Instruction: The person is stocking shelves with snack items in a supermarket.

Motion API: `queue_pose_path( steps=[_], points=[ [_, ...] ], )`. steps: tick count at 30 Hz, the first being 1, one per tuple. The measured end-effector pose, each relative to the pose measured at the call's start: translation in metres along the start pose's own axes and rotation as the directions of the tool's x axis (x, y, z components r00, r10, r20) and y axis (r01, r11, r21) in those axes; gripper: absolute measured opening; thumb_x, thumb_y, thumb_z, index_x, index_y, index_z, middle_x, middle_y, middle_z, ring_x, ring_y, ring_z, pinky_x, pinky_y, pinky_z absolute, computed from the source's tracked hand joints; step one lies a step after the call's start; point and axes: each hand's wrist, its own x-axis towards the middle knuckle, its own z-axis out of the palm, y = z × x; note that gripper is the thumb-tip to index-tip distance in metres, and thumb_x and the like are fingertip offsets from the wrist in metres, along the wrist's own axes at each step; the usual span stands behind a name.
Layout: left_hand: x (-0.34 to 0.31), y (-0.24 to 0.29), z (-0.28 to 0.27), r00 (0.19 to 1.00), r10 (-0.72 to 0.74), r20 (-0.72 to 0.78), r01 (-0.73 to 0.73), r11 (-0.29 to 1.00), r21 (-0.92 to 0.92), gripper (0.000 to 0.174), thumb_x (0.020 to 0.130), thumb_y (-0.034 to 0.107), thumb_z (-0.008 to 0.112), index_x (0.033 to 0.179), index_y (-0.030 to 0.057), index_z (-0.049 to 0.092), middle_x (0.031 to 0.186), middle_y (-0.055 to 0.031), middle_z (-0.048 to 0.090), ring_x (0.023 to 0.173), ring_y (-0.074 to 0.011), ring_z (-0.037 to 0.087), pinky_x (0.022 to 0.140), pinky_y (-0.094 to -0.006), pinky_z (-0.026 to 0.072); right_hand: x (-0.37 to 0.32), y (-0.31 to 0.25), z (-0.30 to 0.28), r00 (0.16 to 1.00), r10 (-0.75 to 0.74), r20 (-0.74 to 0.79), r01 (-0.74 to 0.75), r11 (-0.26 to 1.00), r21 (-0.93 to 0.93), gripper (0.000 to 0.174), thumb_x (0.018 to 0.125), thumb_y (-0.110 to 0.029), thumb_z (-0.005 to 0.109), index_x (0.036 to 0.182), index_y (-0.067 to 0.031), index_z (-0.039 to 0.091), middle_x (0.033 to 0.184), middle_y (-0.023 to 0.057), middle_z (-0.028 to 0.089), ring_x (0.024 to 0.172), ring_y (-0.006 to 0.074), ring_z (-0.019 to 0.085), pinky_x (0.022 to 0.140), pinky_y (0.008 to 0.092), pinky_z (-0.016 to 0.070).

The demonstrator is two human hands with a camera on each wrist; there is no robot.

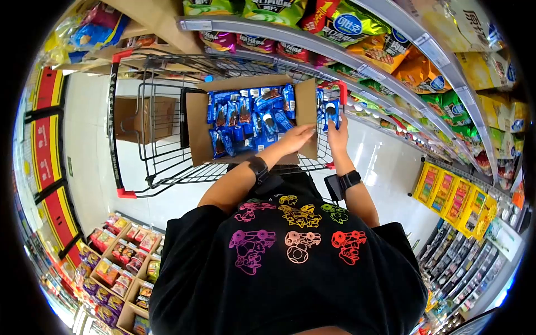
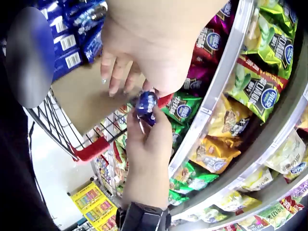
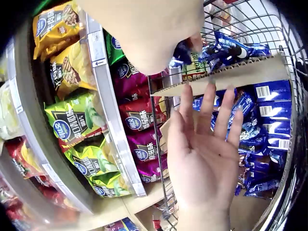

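The right hand (image 1: 338, 135) pinches a small blue packet (image 1: 330, 111) at the right end of the cart. In the left wrist view, the packet (image 2: 147, 106) sits between the thumb and fingers of the right hand (image 2: 148, 139). The left hand (image 1: 297, 139) is over the box's right flap, its fingers extended beside the right hand. The right wrist view shows the left palm (image 3: 204, 149) turned up, holding nothing. Many blue packets (image 1: 240, 114) fill the open cardboard box (image 1: 199, 128).
The box stands in a wire shopping cart (image 1: 162, 180). More blue packets (image 3: 240, 50) lie outside the flap. Shelves of chip bags (image 1: 349, 28) run along the right. Another carton (image 1: 131, 120) is near the cart's left end; snack bins (image 1: 125, 254) stand lower left.
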Motion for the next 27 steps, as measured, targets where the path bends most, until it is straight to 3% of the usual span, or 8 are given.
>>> queue_pose_path(
  steps=[2, 3, 7, 10, 13, 16, 21, 27],
  points=[
    [-0.009, -0.015, -0.019, 0.993, 0.115, -0.006, -0.115, 0.993, -0.001, 0.038, 0.089, 0.019, 0.042, 0.125, 0.0055, 0.041, 0.115, -0.0057, 0.052, 0.1, -0.015, 0.05, 0.086, -0.0282, 0.0392, 0.008, 0.022, 0.009, 0.923, -0.385, 0.004, 0.352, 0.841, -0.412, 0.048, 0.076, -0.009, 0.054, 0.122, -0.0017, 0.04, 0.107, 0.0192, 0.052, 0.094, 0.0304, 0.053, 0.08, 0.0385, 0.0441],
    [-0.014, -0.027, -0.027, 0.988, 0.145, 0.05, -0.141, 0.987, -0.074, 0.038, 0.089, 0.018, 0.042, 0.124, 0.0047, 0.042, 0.117, -0.0047, 0.051, 0.102, -0.0158, 0.049, 0.088, -0.029, 0.0387, -0.002, -0.004, 0.011, 0.912, -0.406, 0.048, 0.385, 0.815, -0.433, 0.045, 0.073, -0.004, 0.051, 0.117, -0.0026, 0.044, 0.11, 0.0206, 0.05, 0.103, 0.0366, 0.046, 0.089, 0.0419, 0.0367],
    [-0.05, -0.023, -0.052, 0.974, 0.022, 0.224, 0.039, 0.963, -0.265, 0.037, 0.084, 0.014, 0.044, 0.12, 0.0034, 0.046, 0.118, -0.0092, 0.052, 0.107, -0.0187, 0.049, 0.091, -0.0299, 0.0362, -0.049, -0.072, 0.041, 0.717, -0.634, 0.29, 0.697, 0.663, -0.273, 0.036, 0.072, -0.005, 0.053, 0.107, -0.0011, 0.049, 0.107, 0.0206, 0.051, 0.099, 0.034, 0.05, 0.084, 0.0383, 0.0415],
    [-0.05, -0.075, -0.078, 0.983, -0.179, 0.029, 0.179, 0.938, -0.296, 0.037, 0.08, 0.015, 0.048, 0.115, 0.0024, 0.05, 0.109, -0.011, 0.056, 0.098, -0.0196, 0.053, 0.083, -0.031, 0.0405, -0.075, -0.069, 0.098, 0.71, -0.354, 0.608, 0.574, 0.791, -0.211, 0.035, 0.074, -0.009, 0.052, 0.107, 0.0008, 0.048, 0.105, 0.0214, 0.05, 0.094, 0.038, 0.051, 0.083, 0.0429, 0.0415],
    [-0.046, -0.123, -0.108, 0.871, -0.16, -0.465, 0.261, 0.952, 0.161, 0.041, 0.074, 0.016, 0.053, 0.112, 0.0009, 0.051, 0.096, -0.0122, 0.06, 0.085, -0.0192, 0.056, 0.073, -0.0328, 0.0436, -0.067, -0.021, 0.158, 0.85, 0.025, 0.527, 0.352, 0.716, -0.602, 0.056, 0.071, -0.02, 0.056, 0.117, 0.0033, 0.035, 0.106, 0.0279, 0.046, 0.098, 0.0416, 0.047, 0.083, 0.0446, 0.0414],
    [-0.038, -0.15, -0.122, 0.871, -0.189, -0.454, 0.131, 0.979, -0.156, 0.044, 0.07, 0.019, 0.057, 0.109, -0.002, 0.051, 0.087, -0.0134, 0.06, 0.076, -0.0188, 0.056, 0.066, -0.0327, 0.0445, -0.054, -0.012, 0.184, 0.917, 0.21, 0.339, 0.123, 0.66, -0.741, 0.061, 0.07, -0.02, 0.057, 0.12, 0.0026, 0.031, 0.109, 0.0281, 0.044, 0.1, 0.0426, 0.046, 0.084, 0.0451, 0.0407],
    [-0.031, -0.118, -0.132, 0.834, -0.51, -0.21, 0.401, 0.822, -0.406, 0.053, 0.071, 0.027, 0.059, 0.115, 0.0029, 0.042, 0.102, -0.0117, 0.055, 0.08, -0.0213, 0.054, 0.06, -0.029, 0.0417, -0.049, 0.022, 0.185, 0.915, 0.238, 0.326, 0.05, 0.736, -0.676, 0.077, 0.063, -0.034, 0.068, 0.122, -0.001, 0.031, 0.106, 0.0251, 0.049, 0.097, 0.0407, 0.05, 0.083, 0.0441, 0.042],
    [-0.065, -0.084, -0.132, 0.802, -0.595, -0.05, 0.414, 0.614, -0.672, 0.057, 0.075, 0.039, 0.062, 0.117, 0.0082, 0.041, 0.109, -0.0081, 0.051, 0.099, -0.0206, 0.049, 0.081, -0.0385, 0.0385, -0.057, 0.015, 0.167, 0.752, 0.304, 0.585, -0.31, 0.946, -0.094, 0.065, 0.067, -0.028, 0.07, 0.119, -0.0017, 0.042, 0.107, 0.0142, 0.054, 0.098, 0.0242, 0.053, 0.082, 0.0338, 0.0418]
  ],
)
